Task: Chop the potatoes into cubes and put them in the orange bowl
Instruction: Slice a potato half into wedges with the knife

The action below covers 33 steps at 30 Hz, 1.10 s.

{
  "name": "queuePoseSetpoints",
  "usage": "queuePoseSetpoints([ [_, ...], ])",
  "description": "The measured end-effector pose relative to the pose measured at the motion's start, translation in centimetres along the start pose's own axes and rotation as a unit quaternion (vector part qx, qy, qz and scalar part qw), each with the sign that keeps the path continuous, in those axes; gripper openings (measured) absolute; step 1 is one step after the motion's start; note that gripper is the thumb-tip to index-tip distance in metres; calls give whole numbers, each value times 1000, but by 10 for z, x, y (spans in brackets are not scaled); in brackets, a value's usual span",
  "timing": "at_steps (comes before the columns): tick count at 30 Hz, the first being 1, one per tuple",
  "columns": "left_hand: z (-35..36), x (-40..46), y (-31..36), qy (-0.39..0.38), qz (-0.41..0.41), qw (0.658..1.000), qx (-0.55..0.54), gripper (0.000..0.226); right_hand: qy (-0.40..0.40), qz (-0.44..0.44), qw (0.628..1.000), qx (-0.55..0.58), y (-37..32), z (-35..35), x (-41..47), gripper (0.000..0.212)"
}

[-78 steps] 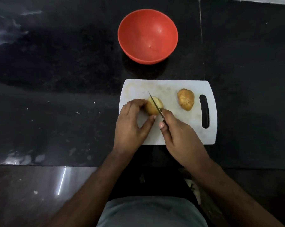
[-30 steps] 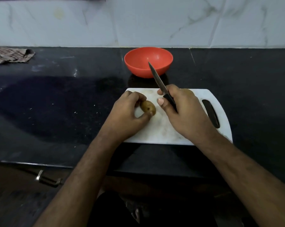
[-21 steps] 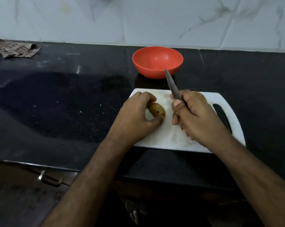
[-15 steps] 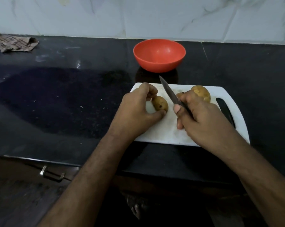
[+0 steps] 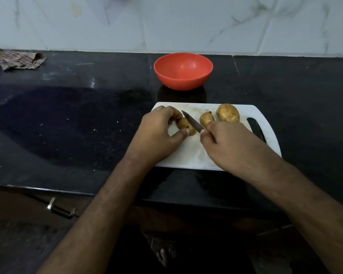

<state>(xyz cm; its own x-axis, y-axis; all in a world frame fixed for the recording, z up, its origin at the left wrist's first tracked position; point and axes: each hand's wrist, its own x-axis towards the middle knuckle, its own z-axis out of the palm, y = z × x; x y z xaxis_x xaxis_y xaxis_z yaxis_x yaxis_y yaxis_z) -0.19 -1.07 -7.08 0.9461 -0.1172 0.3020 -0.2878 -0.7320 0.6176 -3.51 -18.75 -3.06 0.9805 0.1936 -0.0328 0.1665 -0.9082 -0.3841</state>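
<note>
Head camera looks down at a white cutting board (image 5: 188, 155) on a black counter (image 5: 68, 119). Left hand (image 5: 158, 133) has its fingers and thumb curled around a small potato piece (image 5: 184, 125), pinching it on the board. Right hand (image 5: 227, 143) has its fingers wrapped tight on the handle of a knife (image 5: 192, 122), and the blade points up and left, with its edge just beside the held piece. Whether the blade touches it cannot be told. A second potato piece (image 5: 206, 119) sits on the board just past the right hand, and a whole potato (image 5: 227, 113) lies beside that, near the board's dark handle slot (image 5: 255, 129). Part of the board is hidden under both hands. An orange bowl (image 5: 183, 71) stands on the counter behind the board, near the white marble wall (image 5: 166, 22). A crumpled brown cloth (image 5: 16, 60) lies far off at the left. A metal drawer handle (image 5: 62, 209) shows under the counter edge.
</note>
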Motion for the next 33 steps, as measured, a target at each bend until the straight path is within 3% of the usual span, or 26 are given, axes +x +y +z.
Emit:
queuePoseSetpoints([
  [6,4,1,1,8,1,999,31,31,-14,2,998,-65,-5,-2,5,25],
  [15,8,2,5,28,-46,998,12,26,-159,13,967,-200,-27,-36,26,15],
  [23,9,0,7,39,-48,998,-10,17,-205,33,958,-197,-22,-25,44,24],
  [29,8,2,3,12,-49,999,-10,47,-226,8,963,-144,3,-34,-10,26],
  [33,3,0,3,-8,-45,999,-19,46,-212,3,970,-120,16,-31,-26,31],
])
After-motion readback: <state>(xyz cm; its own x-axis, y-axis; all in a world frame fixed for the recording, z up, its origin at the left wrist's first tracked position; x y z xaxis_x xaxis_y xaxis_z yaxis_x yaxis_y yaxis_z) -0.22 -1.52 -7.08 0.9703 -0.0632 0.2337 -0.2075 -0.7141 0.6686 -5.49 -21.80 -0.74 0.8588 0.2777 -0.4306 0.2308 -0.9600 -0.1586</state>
